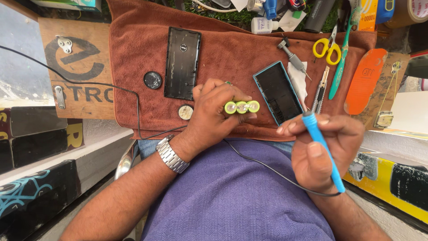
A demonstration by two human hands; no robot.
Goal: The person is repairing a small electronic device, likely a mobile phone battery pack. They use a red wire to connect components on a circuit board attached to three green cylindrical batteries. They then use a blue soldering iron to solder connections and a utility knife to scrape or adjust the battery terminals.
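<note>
A row of three green-wrapped battery cells [242, 107] is pinched in the fingers of the left hand [209, 117] at frame centre, above the rust-brown towel [232, 49]. A blue-handled soldering iron [322, 149] is gripped by the right hand [324, 149] at lower right, near the open blue-edged case [278, 93].

On the towel [232, 49], the back cover [183, 62] lies left of the phone body [278, 92], scissors [327, 49] to its right.

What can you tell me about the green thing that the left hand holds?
The pack of three cells is a short row of small round cylinders joined side by side, wrapped in lime-green sleeves, with pale metallic ends facing the camera. It lies level, pinched in the fingertips of the left hand, above the rust-brown cloth. Nothing else touches it.
</note>
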